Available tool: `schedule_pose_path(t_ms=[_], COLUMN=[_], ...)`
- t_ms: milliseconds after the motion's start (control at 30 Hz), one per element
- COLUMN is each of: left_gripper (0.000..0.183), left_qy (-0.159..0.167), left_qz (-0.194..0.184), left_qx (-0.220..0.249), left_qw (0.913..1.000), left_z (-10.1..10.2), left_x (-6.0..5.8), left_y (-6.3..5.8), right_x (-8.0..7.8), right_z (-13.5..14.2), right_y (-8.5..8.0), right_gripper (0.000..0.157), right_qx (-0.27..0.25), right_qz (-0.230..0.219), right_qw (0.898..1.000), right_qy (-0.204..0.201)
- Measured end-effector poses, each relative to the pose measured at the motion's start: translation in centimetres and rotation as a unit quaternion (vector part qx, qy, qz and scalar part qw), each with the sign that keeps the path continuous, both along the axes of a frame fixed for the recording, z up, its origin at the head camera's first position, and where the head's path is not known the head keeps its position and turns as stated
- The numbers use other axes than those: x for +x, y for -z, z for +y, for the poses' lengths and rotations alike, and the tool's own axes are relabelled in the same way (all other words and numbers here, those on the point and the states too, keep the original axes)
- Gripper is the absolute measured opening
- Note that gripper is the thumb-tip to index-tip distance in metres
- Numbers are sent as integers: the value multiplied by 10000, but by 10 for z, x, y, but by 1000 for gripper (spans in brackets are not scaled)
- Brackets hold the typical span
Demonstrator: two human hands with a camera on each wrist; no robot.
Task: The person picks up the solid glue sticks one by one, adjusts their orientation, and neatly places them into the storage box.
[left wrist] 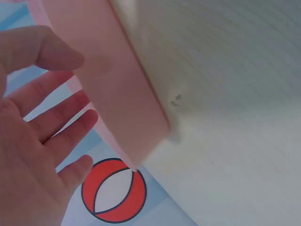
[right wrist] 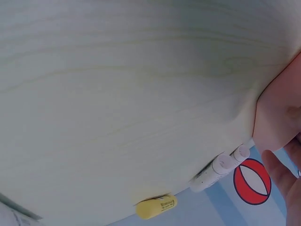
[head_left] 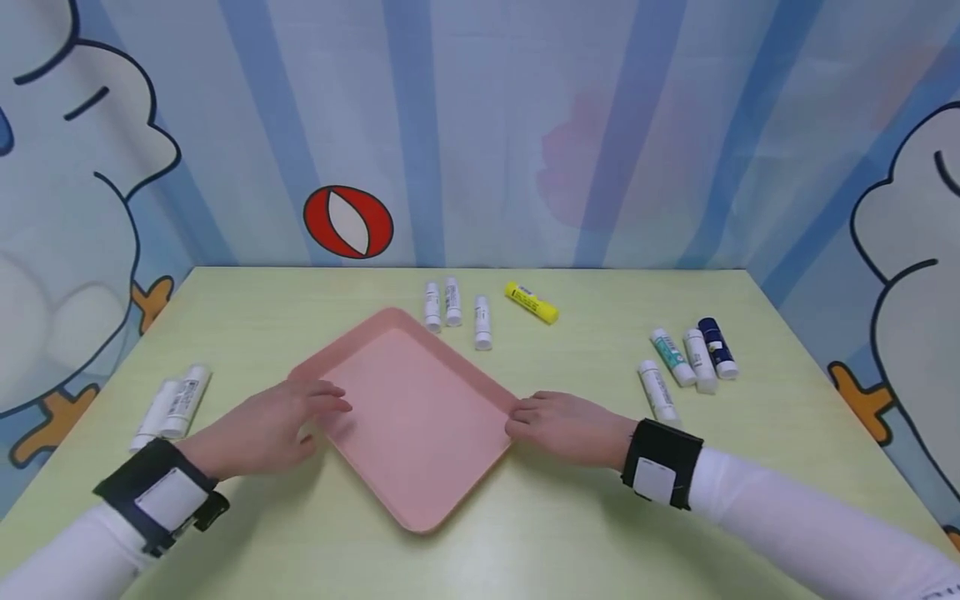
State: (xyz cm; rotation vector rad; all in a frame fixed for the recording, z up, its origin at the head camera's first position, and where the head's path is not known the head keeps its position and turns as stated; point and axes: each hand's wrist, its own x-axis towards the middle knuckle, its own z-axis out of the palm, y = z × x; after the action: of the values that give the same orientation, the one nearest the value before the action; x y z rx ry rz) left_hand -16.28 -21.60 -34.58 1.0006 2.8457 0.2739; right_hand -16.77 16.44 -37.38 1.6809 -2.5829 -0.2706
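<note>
A pink square tray (head_left: 420, 417) lies on the table, turned so that one corner points toward me. At its right corner, my right hand (head_left: 562, 427) grips the rim with curled fingers. My left hand (head_left: 262, 425) hovers at the left corner, its fingers loosely spread over the rim. In the left wrist view, the left thumb (left wrist: 59, 54) is near the outside of the tray wall (left wrist: 117, 89), and the other fingers reach behind the rim. The right wrist view catches only part of the right hand (right wrist: 294, 197) beside the tray corner (right wrist: 277, 110).
Behind the tray lie three white glue sticks (head_left: 482, 323) and a yellow one (head_left: 532, 302). Two white tubes (head_left: 185, 402) lie left of my left hand. On the right are two white sticks (head_left: 658, 392), a teal-and-white one (head_left: 672, 357) and a dark blue one (head_left: 717, 348).
</note>
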Motion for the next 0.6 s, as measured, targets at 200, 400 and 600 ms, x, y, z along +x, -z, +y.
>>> schedule_pose_path(t_ms=[200, 400, 600], left_gripper=[35, 20, 14], left_qy=[479, 456, 671], left_qz=[301, 206, 530], left_qx=[77, -4, -11], left_qw=[9984, 9987, 9963], left_z=[-7, -5, -5], left_x=[-13, -16, -14], left_y=[11, 14, 17], right_x=[2, 0, -3], right_z=[16, 28, 32], right_y=[0, -1, 0], right_gripper=[18, 19, 18], right_qx=[-18, -1, -9], right_qz=[-139, -177, -293], right_qw=[9999, 9998, 9995], right_qy=[52, 90, 134])
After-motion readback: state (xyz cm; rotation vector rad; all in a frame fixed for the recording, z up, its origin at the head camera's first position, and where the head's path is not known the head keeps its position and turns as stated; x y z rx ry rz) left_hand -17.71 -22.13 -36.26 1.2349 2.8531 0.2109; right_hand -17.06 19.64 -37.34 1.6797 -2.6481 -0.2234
